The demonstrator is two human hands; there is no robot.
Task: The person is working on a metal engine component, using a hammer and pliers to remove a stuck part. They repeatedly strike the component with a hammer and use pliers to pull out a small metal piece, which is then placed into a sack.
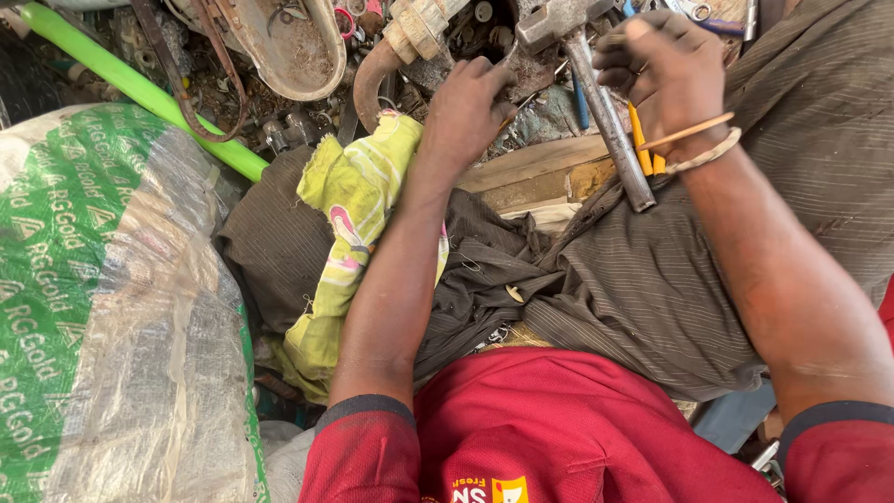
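So, quick rundown of what I'm seeing from the head cam, fingers first

left fingers: left hand (pixel 470 107) is curled down onto a dark metal piece (pixel 526 70) in the scrap pile, pressing or pinching it; can't tell if it's properly gripped

right fingers: right hand (pixel 666 74) is clenched, with what looks like a thin yellow-handled tool (pixel 641 144) poking out below the palm; the grip itself is hidden, so I can't tell for sure

hammer: steel hammer (pixel 601 107) lies between the two hands, head up by the dark piece, handle slanting down onto the lap; neither hand is on it as far as I can see

doing it well, imo: keep the left fingertips off to the side of the piece, hold it flat and steady on the pile so it can't skid, and work with the right in short controlled moves

around the hands: yellow-green rag (pixel 358 200) along the left forearm, wooden plank (pixel 535 163) under the wrist, curved rusty pipe (pixel 372 79) just beside the left hand

further out: green tube (pixel 140 88) across the junk, green and white sack (pixel 102 307) at far left
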